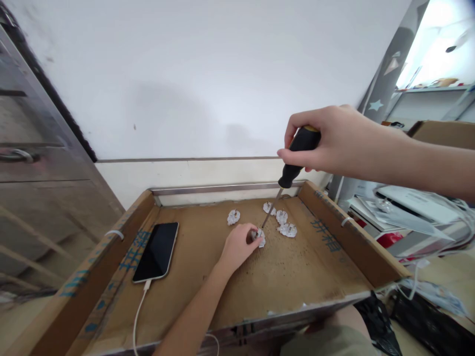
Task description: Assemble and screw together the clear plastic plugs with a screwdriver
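Note:
My right hand (326, 138) is closed round the black and yellow handle of a screwdriver (297, 155), held above the tray with its thin shaft slanting down and left. The tip meets a small white plug (261, 238) on the cardboard floor. My left hand (237, 244) pinches that plug from the left and holds it down. Several more white plugs lie just behind: one (233, 216) to the left, others (282, 217) to the right.
The work sits in a shallow cardboard-lined tray (345, 237) with raised sides. A black phone (156, 251) on a white cable lies at the tray's left. A white wall is behind, a metal cabinet (40, 188) at left, papers and cables (408, 212) at right.

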Motion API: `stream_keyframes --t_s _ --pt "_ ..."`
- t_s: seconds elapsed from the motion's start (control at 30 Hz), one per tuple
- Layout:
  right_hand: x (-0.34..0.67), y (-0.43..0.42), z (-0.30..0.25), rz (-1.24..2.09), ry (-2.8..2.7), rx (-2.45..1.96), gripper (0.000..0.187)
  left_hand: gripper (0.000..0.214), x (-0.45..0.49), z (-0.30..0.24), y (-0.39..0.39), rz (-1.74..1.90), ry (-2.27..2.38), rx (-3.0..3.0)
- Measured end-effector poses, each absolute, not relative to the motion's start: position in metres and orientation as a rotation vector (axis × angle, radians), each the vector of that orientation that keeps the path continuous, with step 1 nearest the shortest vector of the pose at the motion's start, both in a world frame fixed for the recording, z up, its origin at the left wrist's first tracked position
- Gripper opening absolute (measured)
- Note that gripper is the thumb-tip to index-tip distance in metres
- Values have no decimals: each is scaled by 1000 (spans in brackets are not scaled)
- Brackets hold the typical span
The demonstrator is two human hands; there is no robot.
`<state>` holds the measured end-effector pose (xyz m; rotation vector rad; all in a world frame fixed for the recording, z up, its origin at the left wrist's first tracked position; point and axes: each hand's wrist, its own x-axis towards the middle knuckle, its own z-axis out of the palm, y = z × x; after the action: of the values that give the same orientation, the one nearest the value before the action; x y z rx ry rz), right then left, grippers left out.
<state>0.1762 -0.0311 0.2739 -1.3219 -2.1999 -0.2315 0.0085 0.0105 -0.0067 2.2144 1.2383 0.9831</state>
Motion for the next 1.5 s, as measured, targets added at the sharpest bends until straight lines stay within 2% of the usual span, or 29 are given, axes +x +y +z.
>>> stream_keyframes --t_s 0.17,0.37,0.57,1.5 --pt "173 -33 269 -254 -2246 -1284 16 22 9 -4 10 1040 1220 2205" --pt "169 -44 278 -225 -2302 -1378 22 15 11 -1 9 1025 1240 2240" --pt "159 -53 279 -241 -2328 -1467 18 11 13 -5 11 1037 1233 2262" --pt "153 -47 273 -236 -2389 -1466 18 8 18 -8 14 988 1302 2362"
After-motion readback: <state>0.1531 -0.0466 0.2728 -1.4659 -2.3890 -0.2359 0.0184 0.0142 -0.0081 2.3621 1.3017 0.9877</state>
